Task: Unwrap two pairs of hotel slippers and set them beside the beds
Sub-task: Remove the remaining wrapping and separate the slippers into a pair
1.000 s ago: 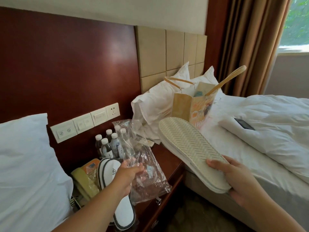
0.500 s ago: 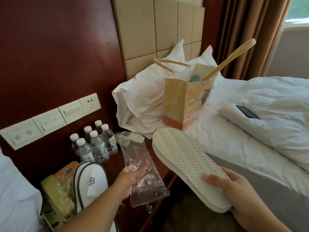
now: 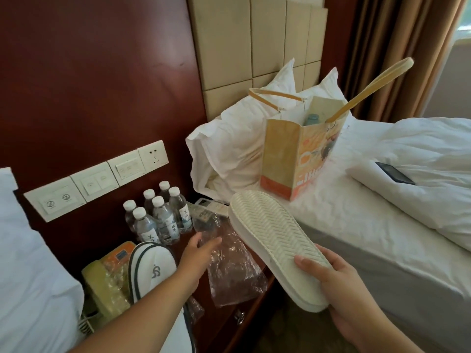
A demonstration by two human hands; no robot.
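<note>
My right hand grips the heel of a white slipper pair, sole up, held over the gap between nightstand and right bed. An empty clear plastic wrapper lies on the nightstand. My left hand hovers at its left edge with fingers relaxed and straight, holding nothing. Another white slipper pair with dark trim and a logo lies on the nightstand under my left forearm.
Several water bottles stand at the back of the nightstand below the wall switches. A yellow telephone sits at the left. A paper bag and a phone rest on the right bed. A pillow marks the left bed.
My left hand has let go of the plastic wrapper, which now lies on the nightstand. The view has dropped and shifted left; the slipper in my right hand stays held.
</note>
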